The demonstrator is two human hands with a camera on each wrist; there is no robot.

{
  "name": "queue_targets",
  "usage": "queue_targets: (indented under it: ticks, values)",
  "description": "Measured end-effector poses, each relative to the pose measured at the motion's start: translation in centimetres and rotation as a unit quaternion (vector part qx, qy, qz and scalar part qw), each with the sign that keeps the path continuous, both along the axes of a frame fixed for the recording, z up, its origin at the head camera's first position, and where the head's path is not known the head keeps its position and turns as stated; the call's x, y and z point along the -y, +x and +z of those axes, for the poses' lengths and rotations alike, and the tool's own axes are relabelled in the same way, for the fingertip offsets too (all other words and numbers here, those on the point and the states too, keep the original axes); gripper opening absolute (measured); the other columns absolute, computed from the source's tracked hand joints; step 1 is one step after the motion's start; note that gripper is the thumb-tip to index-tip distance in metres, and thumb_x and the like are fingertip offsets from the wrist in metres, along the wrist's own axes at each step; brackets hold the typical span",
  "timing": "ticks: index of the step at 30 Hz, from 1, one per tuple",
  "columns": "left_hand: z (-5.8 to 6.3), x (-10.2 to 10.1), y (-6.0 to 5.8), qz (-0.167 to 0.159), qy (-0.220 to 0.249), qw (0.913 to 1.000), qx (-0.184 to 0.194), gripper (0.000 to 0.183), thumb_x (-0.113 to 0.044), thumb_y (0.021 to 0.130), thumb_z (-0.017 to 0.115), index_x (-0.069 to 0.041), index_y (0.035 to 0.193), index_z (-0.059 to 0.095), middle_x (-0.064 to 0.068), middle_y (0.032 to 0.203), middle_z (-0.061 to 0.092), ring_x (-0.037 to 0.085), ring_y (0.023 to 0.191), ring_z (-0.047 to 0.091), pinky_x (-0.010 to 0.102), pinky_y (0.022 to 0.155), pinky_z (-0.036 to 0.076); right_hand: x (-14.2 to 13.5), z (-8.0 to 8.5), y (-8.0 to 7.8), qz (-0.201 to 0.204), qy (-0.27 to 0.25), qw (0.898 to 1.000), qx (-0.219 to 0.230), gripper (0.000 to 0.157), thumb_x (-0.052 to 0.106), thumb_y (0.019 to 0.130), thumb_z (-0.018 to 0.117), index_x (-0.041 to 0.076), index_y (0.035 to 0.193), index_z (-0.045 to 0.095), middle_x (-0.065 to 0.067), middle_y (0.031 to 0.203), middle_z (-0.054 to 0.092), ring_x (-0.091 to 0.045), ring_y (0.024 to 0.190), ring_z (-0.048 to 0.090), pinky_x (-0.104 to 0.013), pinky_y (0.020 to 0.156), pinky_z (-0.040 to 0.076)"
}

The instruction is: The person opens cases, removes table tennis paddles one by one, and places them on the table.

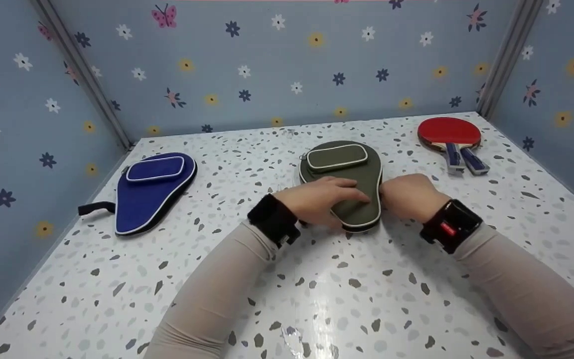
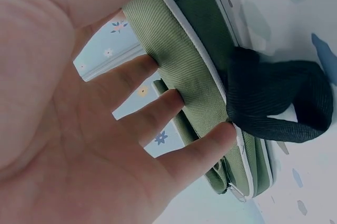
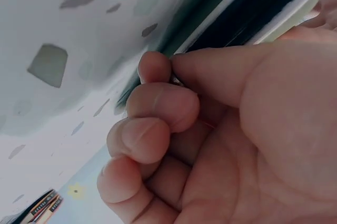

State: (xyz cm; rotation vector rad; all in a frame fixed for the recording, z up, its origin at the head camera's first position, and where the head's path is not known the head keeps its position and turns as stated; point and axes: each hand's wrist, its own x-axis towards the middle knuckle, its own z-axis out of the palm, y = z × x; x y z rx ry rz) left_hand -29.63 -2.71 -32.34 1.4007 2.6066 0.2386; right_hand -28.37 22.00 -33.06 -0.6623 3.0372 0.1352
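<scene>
An olive-green table tennis paddle case [image 1: 348, 182] with white piping and a front pocket lies flat on the speckled table. My left hand [image 1: 319, 198] rests on its lower left part; in the left wrist view, the spread fingers [image 2: 202, 153] touch its green fabric, near a black strap loop [image 2: 281, 98]. At the case's right edge is my right hand [image 1: 411, 197], fingers curled. In the right wrist view, thumb and forefinger [image 3: 155, 67] pinch what looks like a zipper pull, almost wholly hidden, beside the dark side band [image 3: 247, 16].
A blue paddle case [image 1: 152, 197] with a black strap [image 1: 96, 207] lies at the left. Two table tennis paddles, the upper with red rubber [image 1: 449, 130], lie overlapped at the back right. Flower-patterned panels [image 1: 267, 60] border the table [image 1: 247, 309] at back and sides.
</scene>
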Motion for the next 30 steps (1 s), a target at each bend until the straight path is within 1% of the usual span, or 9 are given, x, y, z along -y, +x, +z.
queue_targets:
  ticks: [3,7,13,16,18,23,25,30]
  values:
    - [0.0,0.1,0.0,0.0,-0.001,1.0,-0.002,0.077,-0.027,0.096,0.088,-0.034,0.165,0.053,0.011,0.179,0.032,0.031,0.165,0.027,0.047,0.132,0.023,-0.1,-0.1,0.5,0.014,-0.007,1.0,-0.01,0.023,0.004,0.096,0.065,0.013,0.075,0.062,-0.005,0.071,0.064,-0.028,0.065,0.062,-0.056,0.064,0.058]
    - [0.0,0.1,0.1,-0.002,0.0,1.0,-0.002,0.076,-0.023,0.097,0.088,-0.033,0.164,0.053,0.011,0.179,0.032,0.031,0.166,0.027,0.046,0.132,0.023,0.0,-0.2,0.9,0.023,-0.01,0.999,-0.019,0.025,0.005,0.096,0.064,0.013,0.073,0.06,-0.005,0.068,0.062,-0.029,0.062,0.062,-0.056,0.062,0.057]
    - [0.0,0.0,0.1,-0.004,-0.003,0.9999,-0.012,0.078,-0.008,0.096,0.084,-0.032,0.164,0.054,0.011,0.178,0.033,0.031,0.165,0.028,0.045,0.133,0.023,0.3,0.2,1.7,0.034,-0.015,0.999,-0.011,0.022,0.005,0.096,0.064,0.014,0.076,0.064,-0.005,0.074,0.068,-0.03,0.068,0.067,-0.057,0.065,0.058]
    - [0.0,0.0,0.1,-0.003,-0.004,0.9999,-0.015,0.079,-0.004,0.095,0.082,-0.032,0.164,0.054,0.011,0.178,0.033,0.03,0.165,0.028,0.044,0.133,0.022,0.4,0.4,2.2,0.042,-0.017,0.999,-0.01,0.019,0.005,0.095,0.065,0.014,0.078,0.065,-0.006,0.078,0.071,-0.03,0.072,0.069,-0.057,0.066,0.058]
    - [-0.1,0.0,0.1,-0.001,-0.003,0.9999,-0.015,0.079,-0.004,0.096,0.082,-0.032,0.164,0.054,0.01,0.178,0.033,0.03,0.165,0.028,0.044,0.133,0.022,0.5,0.6,2.5,0.042,-0.013,0.999,-0.008,0.018,0.005,0.094,0.065,0.014,0.078,0.066,-0.006,0.079,0.072,-0.03,0.072,0.07,-0.056,0.066,0.058]
    - [-0.1,0.0,0.1,0.007,0.001,0.9999,-0.009,0.074,-0.008,0.099,0.08,-0.034,0.164,0.055,0.008,0.179,0.033,0.029,0.166,0.027,0.044,0.132,0.023,0.8,0.7,3.0,0.04,0.01,0.999,0.0,0.02,0.005,0.094,0.065,0.013,0.076,0.064,-0.008,0.078,0.071,-0.03,0.071,0.069,-0.054,0.064,0.059]
    - [-0.1,0.1,0.1,0.009,0.001,0.9999,-0.008,0.073,-0.01,0.099,0.079,-0.035,0.163,0.055,0.008,0.179,0.032,0.029,0.166,0.027,0.044,0.132,0.023,0.9,0.8,3.1,0.037,0.018,0.999,0.009,0.02,0.005,0.094,0.065,0.013,0.076,0.063,-0.009,0.078,0.071,-0.03,0.072,0.07,-0.054,0.064,0.059]
    - [0.0,0.1,0.1,0.007,0.0,0.9999,-0.008,0.076,-0.007,0.098,0.08,-0.035,0.163,0.055,0.007,0.179,0.032,0.029,0.166,0.027,0.044,0.132,0.023,1.2,0.8,3.3,0.024,0.029,0.998,0.042,0.016,0.007,0.095,0.064,0.012,0.08,0.065,-0.011,0.085,0.074,-0.031,0.075,0.07,-0.055,0.067,0.059]
